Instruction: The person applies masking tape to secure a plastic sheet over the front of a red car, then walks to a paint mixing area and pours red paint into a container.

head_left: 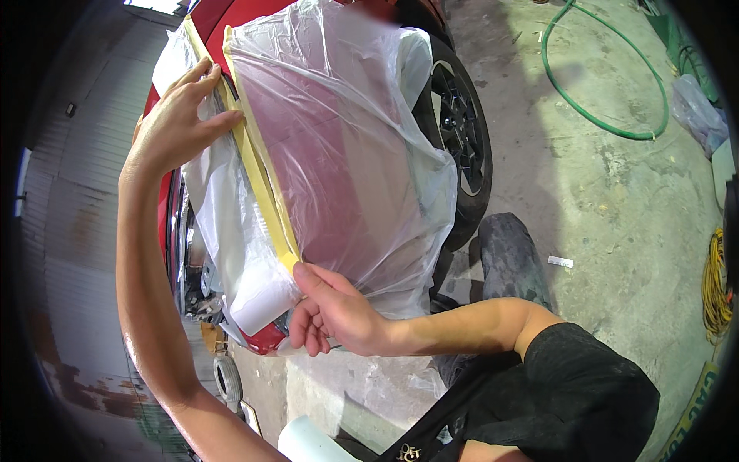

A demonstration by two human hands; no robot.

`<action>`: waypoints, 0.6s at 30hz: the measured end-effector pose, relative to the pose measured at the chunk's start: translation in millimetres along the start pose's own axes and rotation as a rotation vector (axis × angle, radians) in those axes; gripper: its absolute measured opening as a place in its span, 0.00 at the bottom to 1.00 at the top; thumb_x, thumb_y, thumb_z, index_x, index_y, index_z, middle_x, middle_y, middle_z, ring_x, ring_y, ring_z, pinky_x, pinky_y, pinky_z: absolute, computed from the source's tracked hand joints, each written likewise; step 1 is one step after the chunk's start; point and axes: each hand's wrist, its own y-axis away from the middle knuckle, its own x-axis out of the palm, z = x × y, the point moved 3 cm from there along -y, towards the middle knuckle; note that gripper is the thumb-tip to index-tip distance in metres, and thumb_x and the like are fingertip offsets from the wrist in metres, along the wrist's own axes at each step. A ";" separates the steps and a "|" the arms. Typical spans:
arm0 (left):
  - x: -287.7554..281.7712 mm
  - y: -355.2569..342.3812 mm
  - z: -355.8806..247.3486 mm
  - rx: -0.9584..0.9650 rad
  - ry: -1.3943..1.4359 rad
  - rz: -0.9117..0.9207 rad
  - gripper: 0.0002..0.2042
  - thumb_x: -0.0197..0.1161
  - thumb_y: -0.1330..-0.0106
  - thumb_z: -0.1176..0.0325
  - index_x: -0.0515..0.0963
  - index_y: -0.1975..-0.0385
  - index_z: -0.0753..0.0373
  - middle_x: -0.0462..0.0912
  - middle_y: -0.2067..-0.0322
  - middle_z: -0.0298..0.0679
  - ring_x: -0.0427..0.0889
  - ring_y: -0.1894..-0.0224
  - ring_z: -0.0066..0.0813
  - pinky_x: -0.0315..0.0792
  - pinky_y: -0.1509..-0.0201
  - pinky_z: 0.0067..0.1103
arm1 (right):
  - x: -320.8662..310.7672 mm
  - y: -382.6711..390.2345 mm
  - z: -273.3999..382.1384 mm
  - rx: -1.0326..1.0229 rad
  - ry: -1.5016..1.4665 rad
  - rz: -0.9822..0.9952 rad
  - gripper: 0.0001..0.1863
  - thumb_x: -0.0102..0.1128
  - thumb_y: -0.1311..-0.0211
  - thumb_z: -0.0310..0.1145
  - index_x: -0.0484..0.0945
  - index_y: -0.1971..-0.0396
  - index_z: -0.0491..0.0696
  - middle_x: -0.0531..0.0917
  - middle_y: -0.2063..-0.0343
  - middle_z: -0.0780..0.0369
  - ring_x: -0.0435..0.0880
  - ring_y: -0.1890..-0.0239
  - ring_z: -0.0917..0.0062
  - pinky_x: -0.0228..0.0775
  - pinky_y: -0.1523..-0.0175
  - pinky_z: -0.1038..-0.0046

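Observation:
A red car's front corner is covered by clear plastic film (331, 154) edged with yellow masking tape (262, 196). My left hand (181, 115) lies on the far stretch of tape, thumb and fingers apart, fingertips pressing near the body edge. At the near end of the strip, my right hand (339, 312) has its thumb and finger closed on the tape, the other fingers curled beneath. Left of the strip hangs a whitish plastic sheet (219, 196). A white roll (265, 304) sits just left of my right hand, partly over the red bodywork.
The car's black wheel (462, 123) stands to the right of the film. Beyond it, a green hose (604, 127) loops on the concrete floor (600, 200). A coiled yellow cord (716, 289) lies at far right. A loose tyre (228, 377) stands at lower left.

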 end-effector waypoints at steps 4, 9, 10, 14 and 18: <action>1.3 -0.3 6.4 0.019 0.026 0.001 0.40 0.72 0.48 0.48 0.72 0.36 0.64 0.64 0.31 0.45 0.67 0.30 0.38 0.62 0.27 0.35 | 2.5 0.8 -2.3 0.005 0.011 0.003 0.27 0.35 0.24 0.59 0.62 0.44 0.51 0.81 0.77 0.56 0.78 0.83 0.77 0.66 0.78 0.79; -2.9 1.3 3.2 0.058 0.049 -0.056 0.33 0.69 0.43 0.51 0.75 0.39 0.64 0.70 0.34 0.47 0.70 0.32 0.39 0.65 0.30 0.35 | 3.1 10.3 3.0 -0.042 0.063 0.020 0.27 0.34 0.23 0.58 0.63 0.47 0.48 0.81 0.78 0.56 0.78 0.83 0.77 0.67 0.78 0.79; -4.3 -1.1 5.4 0.068 0.103 -0.067 0.31 0.68 0.41 0.52 0.76 0.40 0.63 0.72 0.36 0.47 0.71 0.33 0.40 0.66 0.31 0.35 | 2.7 13.7 3.8 -0.046 0.068 0.011 0.26 0.34 0.23 0.58 0.64 0.47 0.48 0.81 0.78 0.56 0.78 0.83 0.77 0.67 0.78 0.79; -15.5 -24.2 28.4 -0.062 0.165 -0.195 0.22 0.63 0.36 0.56 0.80 0.45 0.61 0.79 0.43 0.49 0.77 0.39 0.43 0.68 0.35 0.34 | 5.2 20.7 9.2 -0.082 0.074 0.001 0.27 0.37 0.24 0.59 0.66 0.50 0.47 0.81 0.79 0.58 0.79 0.84 0.80 0.66 0.80 0.82; -15.5 -67.9 71.8 -0.211 0.038 -0.405 0.26 0.64 0.36 0.54 0.77 0.43 0.63 0.79 0.43 0.50 0.77 0.39 0.45 0.69 0.36 0.32 | 7.3 21.0 12.4 -0.078 0.073 -0.002 0.28 0.38 0.25 0.59 0.67 0.50 0.47 0.81 0.79 0.59 0.79 0.84 0.81 0.66 0.80 0.83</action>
